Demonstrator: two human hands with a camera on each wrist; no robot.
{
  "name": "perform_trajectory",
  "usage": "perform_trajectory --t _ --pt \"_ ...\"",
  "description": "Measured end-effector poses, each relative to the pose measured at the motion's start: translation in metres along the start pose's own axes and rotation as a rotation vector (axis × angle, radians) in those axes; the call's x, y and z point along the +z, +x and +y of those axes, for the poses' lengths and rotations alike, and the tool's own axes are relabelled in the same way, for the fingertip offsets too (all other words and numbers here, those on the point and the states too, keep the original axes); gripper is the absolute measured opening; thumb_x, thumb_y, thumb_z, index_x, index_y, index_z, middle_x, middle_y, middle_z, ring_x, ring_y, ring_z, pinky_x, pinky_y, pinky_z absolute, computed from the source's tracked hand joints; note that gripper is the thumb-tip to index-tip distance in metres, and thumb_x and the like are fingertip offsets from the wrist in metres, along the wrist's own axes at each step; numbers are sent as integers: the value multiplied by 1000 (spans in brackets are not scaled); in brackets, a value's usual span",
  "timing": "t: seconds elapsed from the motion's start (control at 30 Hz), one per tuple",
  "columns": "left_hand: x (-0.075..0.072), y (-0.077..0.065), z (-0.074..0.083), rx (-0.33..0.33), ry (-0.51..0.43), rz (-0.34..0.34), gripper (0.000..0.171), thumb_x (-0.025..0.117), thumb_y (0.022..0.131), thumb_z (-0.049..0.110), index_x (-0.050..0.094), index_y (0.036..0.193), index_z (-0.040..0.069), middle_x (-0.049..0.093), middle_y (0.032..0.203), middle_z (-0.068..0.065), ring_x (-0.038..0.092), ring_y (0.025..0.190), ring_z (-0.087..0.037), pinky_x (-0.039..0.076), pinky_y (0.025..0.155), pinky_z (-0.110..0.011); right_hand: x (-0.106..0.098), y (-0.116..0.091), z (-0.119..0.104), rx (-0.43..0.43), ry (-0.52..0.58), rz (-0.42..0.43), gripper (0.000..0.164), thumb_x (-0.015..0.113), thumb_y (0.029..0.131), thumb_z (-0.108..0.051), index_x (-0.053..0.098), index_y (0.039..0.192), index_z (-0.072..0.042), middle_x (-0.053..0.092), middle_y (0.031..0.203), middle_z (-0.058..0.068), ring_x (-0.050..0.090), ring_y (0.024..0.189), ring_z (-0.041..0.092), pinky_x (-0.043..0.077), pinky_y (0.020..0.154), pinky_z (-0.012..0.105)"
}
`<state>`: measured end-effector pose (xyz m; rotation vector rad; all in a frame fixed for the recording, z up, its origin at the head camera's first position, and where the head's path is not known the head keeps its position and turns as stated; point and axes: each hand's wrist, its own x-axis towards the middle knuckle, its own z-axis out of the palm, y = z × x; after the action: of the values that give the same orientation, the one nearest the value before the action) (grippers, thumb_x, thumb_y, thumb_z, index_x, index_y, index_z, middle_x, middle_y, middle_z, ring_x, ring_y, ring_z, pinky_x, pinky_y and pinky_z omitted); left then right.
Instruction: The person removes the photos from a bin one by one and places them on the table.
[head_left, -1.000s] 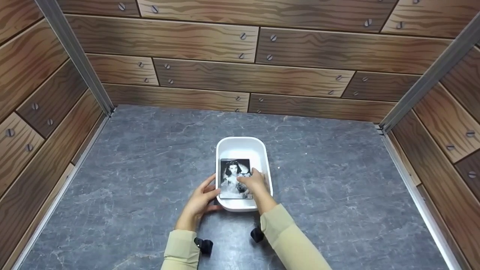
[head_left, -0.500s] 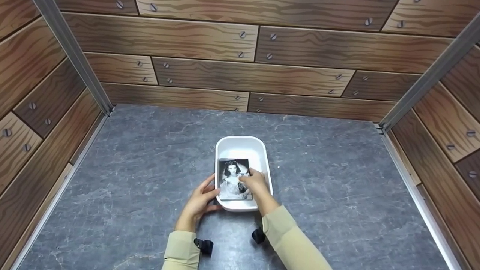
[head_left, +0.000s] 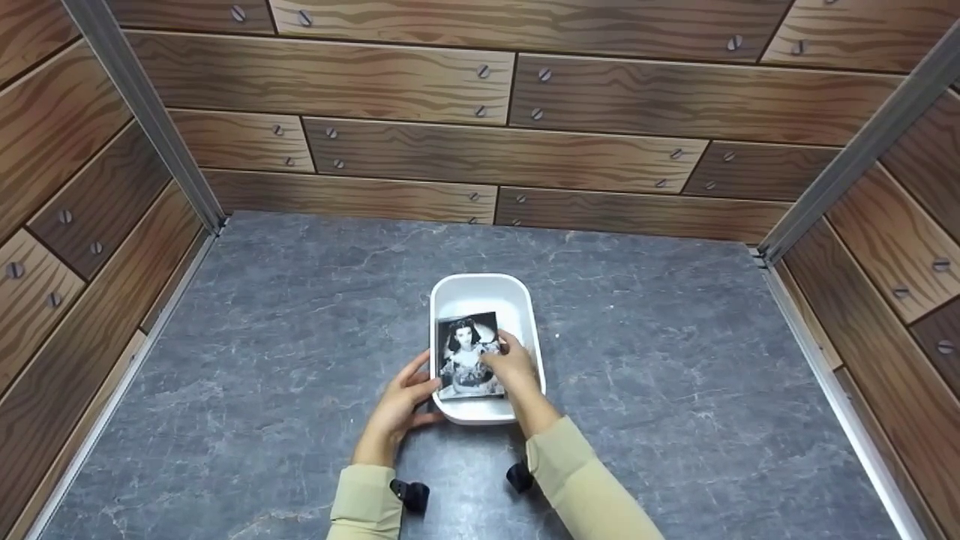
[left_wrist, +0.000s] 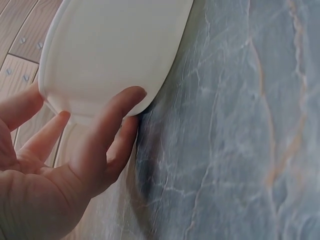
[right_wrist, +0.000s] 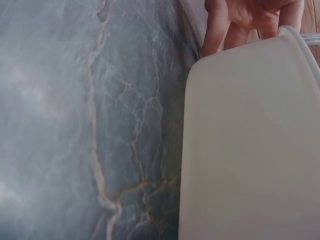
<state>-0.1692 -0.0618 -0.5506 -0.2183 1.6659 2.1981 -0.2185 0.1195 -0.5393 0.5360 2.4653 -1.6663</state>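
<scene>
A white plastic tub with rounded corners stands on the grey marbled surface. Inside, toward its left and near end, is a black-and-white portrait photo, its top edge slanting up to the right. My right hand reaches over the tub's near right part and pinches the photo's right edge, thumb on the printed face; its other fingers are mostly hidden. My left hand grips the tub's near left corner, thumb at the rim. In the left wrist view, its fingers lie against the tub's outer wall. The right wrist view shows mainly the tub wall.
Wood-plank-patterned panels stand at the back and both sides, joined by grey metal posts. Small black devices sit at both wrists, below the sleeves. The marbled surface extends around the tub.
The photo's far right corner has risen and the photo has tilted slightly, with less glare on its lower half. My right hand moves only a little; the left hand and tub stay in place.
</scene>
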Motion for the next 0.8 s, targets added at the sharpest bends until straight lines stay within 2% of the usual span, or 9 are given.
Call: perform_trajectory --t 0.2,0.37,0.43,0.6,0.73,0.8 --pt "0 -1 -2 2 7 4 63 53 94 8 29 152 9 34 141 -30 53 118 -34 59 76 -45 1 -1 2 -64 -23 69 63 59 75 -1 54 137 -7 61 125 18 59 108 27 51 81 29" --pt "-1 0 -3 6 0 3 63 55 94 9 29 152 9 35 140 -30 55 114 -33 60 76 -45 2 -1 1 -53 75 13 69 61 74 4 50 141 -9 58 115 18 54 84 19 46 65 21" --pt "-2 0 -2 4 3 5 63 55 94 9 29 152 9 35 140 -29 56 112 -31 60 75 -43 2 -1 1 -49 106 -16 73 61 74 6 48 143 -11 56 115 19 51 79 17 45 61 19" --pt "-1 0 -1 4 13 3 63 55 94 9 29 151 9 36 139 -29 56 112 -31 60 73 -41 -1 0 -4 -72 138 -34 73 61 75 9 47 143 -12 56 115 19 49 82 17 45 60 18" --pt "0 -1 0 11 5 -1 64 56 93 8 29 151 7 36 138 -29 55 114 -32 60 75 -44 -14 3 -15 -129 196 2 69 61 76 13 48 141 -5 56 105 18 48 80 15 44 58 16" --pt "0 -1 0 14 4 -1 63 56 93 8 30 151 7 36 138 -29 55 114 -33 60 76 -45 -25 7 -22 -146 270 11 67 59 78 15 46 141 -2 57 114 22 49 82 14 43 58 14"
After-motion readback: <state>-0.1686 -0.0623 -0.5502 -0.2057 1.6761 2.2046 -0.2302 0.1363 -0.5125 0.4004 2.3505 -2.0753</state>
